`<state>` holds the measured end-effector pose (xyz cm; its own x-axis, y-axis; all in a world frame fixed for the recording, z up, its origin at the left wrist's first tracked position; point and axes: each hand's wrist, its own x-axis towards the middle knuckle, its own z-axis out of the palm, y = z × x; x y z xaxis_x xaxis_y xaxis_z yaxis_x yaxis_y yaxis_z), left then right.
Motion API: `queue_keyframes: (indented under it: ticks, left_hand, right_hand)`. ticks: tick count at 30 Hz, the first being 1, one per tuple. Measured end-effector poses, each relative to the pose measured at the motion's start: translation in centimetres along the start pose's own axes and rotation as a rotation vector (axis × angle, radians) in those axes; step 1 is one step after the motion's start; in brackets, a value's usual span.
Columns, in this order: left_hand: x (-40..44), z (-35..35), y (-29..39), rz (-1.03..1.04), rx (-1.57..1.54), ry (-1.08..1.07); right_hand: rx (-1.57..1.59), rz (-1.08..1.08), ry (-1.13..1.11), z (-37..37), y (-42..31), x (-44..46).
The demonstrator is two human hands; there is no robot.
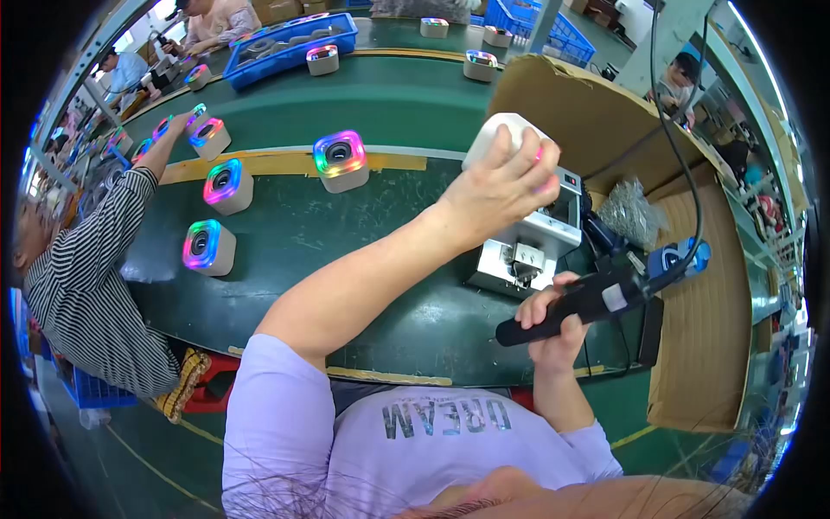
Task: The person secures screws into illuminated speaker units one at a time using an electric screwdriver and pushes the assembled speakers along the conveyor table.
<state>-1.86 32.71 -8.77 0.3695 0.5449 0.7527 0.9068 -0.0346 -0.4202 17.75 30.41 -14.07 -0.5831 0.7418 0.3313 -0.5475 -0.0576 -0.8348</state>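
Observation:
My left hand (506,182) reaches forward across the bench with its fingers wrapped around a white cube-shaped speaker (501,130). A bit of pink glow shows beside the fingertips. The speaker is above or in front of a metal screw feeder (523,259); whether they touch is unclear. My right hand (558,333) grips a black corded electric screwdriver (588,298), which lies slantwise close to the feeder's near side. Its bit cannot be made out. Lit speakers (341,160) with rainbow rings stand on the dark green bench (380,285) to the left.
A cardboard sheet (700,320) walls the right side, with a clear bag of small parts (631,212) inside it. A cable (692,173) hangs from above. Beyond runs a green conveyor (415,95) with a blue crate (294,48). At left, a co-worker's striped sleeve (104,225) reaches forward.

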Motion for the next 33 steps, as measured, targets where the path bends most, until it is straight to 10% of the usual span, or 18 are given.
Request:
queue_keyframes:
  ticks: [13, 21, 33]
  left_hand:
    - [-17.7, -6.6, -1.0, -1.159, -0.393, -0.393]
    - [-17.1, -2.5, -5.9, -1.219, -0.241, -0.589]
    - [-17.0, 4.6, -8.4, -1.160, -0.297, -0.074]
  right_hand:
    - [-0.092, -0.038, -0.080, -0.9, 2.2, 0.0]
    - [-0.211, -0.184, -0.097, -1.3, 3.7, -0.4]
    - [-0.354, -0.304, -0.165, -1.2, 5.2, 0.8]
